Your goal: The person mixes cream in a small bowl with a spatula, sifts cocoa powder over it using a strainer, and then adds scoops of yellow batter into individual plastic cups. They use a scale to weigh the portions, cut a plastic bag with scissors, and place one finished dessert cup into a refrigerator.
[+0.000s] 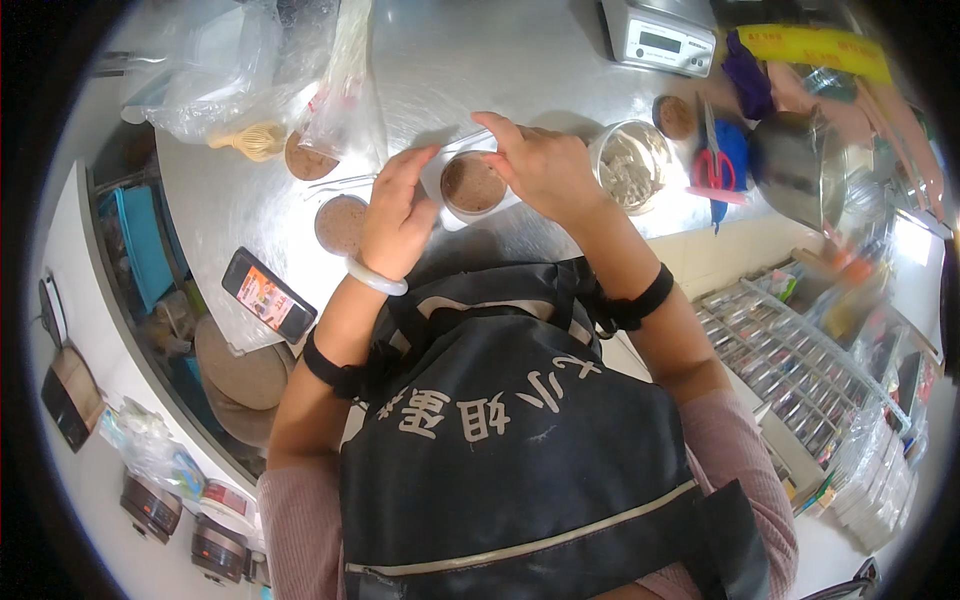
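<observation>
Between my two hands is a small clear plastic container (453, 217) with a round brown cake (472, 184) in it. My left hand (398, 212), with a pale bangle at its wrist, grips the container's left side with curved fingers. From the other side my right hand (545, 165) holds it, thumb at the cake's rim and forefinger stretched along the far edge. Just left of my left hand sits a second brown cake (341, 224). Farther off, a third brown round (310, 160) is partly covered by clear plastic bags (345, 95).
A bamboo whisk (252, 141) and phone (268, 295) lie on the steel table (430, 60)'s left side. Right of my hands stand a tub of pale pieces (632, 166), a brown round (675, 117), red-handled scissors (713, 165) and a metal bowl (800, 165). A digital scale (660, 38) is behind.
</observation>
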A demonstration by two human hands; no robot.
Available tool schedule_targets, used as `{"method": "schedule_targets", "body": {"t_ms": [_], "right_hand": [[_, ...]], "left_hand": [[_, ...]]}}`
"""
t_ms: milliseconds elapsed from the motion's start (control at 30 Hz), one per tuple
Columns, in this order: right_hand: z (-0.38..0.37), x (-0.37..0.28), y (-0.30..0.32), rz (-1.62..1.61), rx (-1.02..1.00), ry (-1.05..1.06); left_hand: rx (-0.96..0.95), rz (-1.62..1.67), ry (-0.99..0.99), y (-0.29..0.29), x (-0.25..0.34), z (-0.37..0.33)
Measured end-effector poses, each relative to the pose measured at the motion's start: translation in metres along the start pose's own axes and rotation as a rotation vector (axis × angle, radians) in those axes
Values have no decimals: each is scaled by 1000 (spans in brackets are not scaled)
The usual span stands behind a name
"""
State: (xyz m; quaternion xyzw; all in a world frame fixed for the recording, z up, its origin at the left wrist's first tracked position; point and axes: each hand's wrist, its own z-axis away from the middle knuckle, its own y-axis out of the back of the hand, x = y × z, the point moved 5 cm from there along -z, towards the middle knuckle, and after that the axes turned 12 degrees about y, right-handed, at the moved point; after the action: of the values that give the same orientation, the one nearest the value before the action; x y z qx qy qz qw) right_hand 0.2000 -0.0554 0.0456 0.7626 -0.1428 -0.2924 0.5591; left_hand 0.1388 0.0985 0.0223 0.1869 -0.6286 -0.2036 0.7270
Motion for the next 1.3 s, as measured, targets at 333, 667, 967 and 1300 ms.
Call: {"method": "schedule_targets", "body": {"t_ms": [333,667,967,1300], "right_hand": [[7,-7,0,-128,-50,-74],[22,-8,-5,-132,-89,-132],[27,-14,5,49,-67,-128],[23,-4,1,125,-42,-170]], "left_hand": [[235,-180,-109,-2,24,-13],[-173,199,122,-18,-4,14],[-212,-280,-175,-29,-3,-12],[-28,53,145,-14,-1,-4]]}}
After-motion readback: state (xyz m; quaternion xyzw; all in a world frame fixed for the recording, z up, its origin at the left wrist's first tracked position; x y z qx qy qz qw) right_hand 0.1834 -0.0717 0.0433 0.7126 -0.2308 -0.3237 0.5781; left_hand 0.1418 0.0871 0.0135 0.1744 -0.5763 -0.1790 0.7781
